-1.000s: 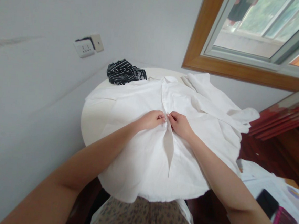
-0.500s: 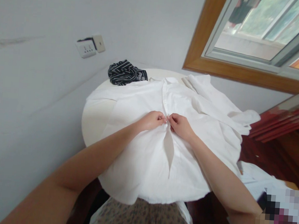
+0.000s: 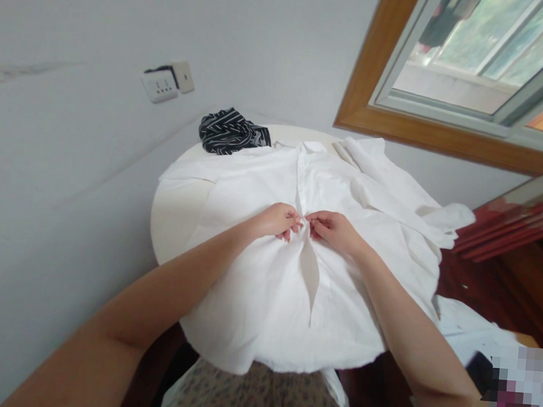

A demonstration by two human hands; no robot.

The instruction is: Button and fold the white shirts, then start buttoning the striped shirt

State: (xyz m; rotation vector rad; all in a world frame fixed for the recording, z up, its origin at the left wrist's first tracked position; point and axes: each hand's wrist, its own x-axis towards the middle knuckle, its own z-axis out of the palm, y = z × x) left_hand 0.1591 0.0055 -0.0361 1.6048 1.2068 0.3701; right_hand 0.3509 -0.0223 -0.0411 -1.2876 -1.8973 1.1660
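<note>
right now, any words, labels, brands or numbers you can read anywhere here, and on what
No text can be read anywhere in the head view.
White button-up shirt, pinched at its front opening by the left hand and right hand: no label or print shows.
White wall socket plate: marks too small to read.
Black-and-white striped cloth: none.
Pixelated patch, lower right: unreadable.

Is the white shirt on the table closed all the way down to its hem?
No, below the left hand and the right hand the two front edges of the white shirt stand apart.
</note>
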